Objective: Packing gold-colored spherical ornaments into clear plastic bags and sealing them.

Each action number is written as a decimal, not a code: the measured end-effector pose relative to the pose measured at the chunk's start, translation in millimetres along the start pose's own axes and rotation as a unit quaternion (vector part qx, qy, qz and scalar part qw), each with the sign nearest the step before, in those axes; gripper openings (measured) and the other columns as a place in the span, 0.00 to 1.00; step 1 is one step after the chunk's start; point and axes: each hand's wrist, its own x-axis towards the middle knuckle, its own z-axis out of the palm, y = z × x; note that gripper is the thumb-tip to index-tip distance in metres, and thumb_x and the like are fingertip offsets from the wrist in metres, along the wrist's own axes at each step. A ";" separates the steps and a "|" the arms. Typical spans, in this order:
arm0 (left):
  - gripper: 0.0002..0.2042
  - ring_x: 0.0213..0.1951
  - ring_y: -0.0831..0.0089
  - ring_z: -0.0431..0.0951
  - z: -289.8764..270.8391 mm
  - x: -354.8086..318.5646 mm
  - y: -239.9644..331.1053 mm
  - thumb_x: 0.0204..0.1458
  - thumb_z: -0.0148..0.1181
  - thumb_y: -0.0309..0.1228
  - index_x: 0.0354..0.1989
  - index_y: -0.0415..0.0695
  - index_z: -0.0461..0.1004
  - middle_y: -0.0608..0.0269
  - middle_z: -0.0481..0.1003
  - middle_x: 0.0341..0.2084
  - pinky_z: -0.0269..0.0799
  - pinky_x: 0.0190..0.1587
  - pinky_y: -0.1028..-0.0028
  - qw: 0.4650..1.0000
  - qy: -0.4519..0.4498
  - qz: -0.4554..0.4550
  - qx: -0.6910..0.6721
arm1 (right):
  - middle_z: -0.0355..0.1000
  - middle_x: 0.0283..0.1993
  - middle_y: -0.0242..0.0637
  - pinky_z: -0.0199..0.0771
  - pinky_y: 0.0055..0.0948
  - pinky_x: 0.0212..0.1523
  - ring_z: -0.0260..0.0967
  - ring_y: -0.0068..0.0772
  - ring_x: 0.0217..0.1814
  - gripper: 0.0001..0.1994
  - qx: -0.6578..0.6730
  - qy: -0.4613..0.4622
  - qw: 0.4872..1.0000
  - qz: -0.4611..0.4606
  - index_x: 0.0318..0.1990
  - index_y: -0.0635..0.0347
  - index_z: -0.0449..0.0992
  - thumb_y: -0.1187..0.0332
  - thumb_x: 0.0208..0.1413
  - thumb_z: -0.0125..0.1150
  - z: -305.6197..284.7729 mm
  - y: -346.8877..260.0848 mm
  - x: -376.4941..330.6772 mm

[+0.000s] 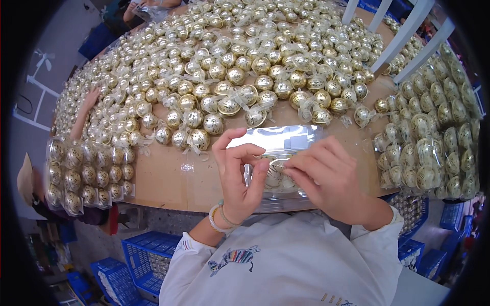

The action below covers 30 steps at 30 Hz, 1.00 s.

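While the left hand [239, 173] pinches the clear plastic bag [278, 148] by its edge, holding it up off the table [168, 181], the right hand [326, 178] closes its fingertips on a gold ball [274, 171] at the bag's mouth. Loose gold balls [229, 76] lie heaped beyond, filled packs [87, 176] stacked to the left.

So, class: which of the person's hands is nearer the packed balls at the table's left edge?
Left. The left hand grips the clear bag on the side toward the packed balls; the right hand holds the bag's other side, farther away.
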 end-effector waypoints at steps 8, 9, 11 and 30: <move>0.11 0.40 0.74 0.73 7.9 -12.7 2.3 0.49 0.58 0.18 0.42 0.38 0.72 0.49 0.59 0.53 0.73 0.38 0.78 0.993 0.094 0.017 -0.068 | 0.70 0.35 0.37 0.69 0.34 0.39 0.68 0.38 0.39 0.09 0.027 -0.134 0.990 0.036 0.35 0.60 0.78 0.74 0.44 0.68 -16.2 -4.0 7.9; 0.11 0.40 0.74 0.73 6.6 -12.8 0.5 0.49 0.58 0.18 0.42 0.38 0.72 0.49 0.59 0.53 0.73 0.38 0.78 0.993 0.095 0.018 -0.069 | 0.70 0.35 0.37 0.69 0.34 0.39 0.68 0.38 0.39 0.09 0.026 -0.134 0.990 0.036 0.35 0.60 0.78 0.74 0.44 0.68 -15.3 -5.1 3.3; 0.10 0.43 0.69 0.74 -1.1 -10.6 -5.2 0.46 0.67 0.25 0.38 0.41 0.77 0.54 0.66 0.50 0.74 0.44 0.72 0.987 0.018 0.147 0.069 | 0.71 0.37 0.37 0.71 0.33 0.41 0.70 0.39 0.43 0.10 -0.042 -0.108 0.993 -0.019 0.37 0.60 0.78 0.73 0.44 0.68 -13.6 -6.7 -7.4; 0.18 0.49 0.56 0.72 54.4 75.8 74.4 0.45 0.66 0.34 0.47 0.44 0.79 0.59 0.77 0.44 0.68 0.51 0.61 0.948 -0.157 0.271 0.050 | 0.42 0.69 0.64 0.52 0.53 0.58 0.46 0.65 0.66 0.43 -0.298 0.197 0.926 0.122 0.63 0.39 0.67 0.45 0.32 0.68 -36.2 9.7 -99.2</move>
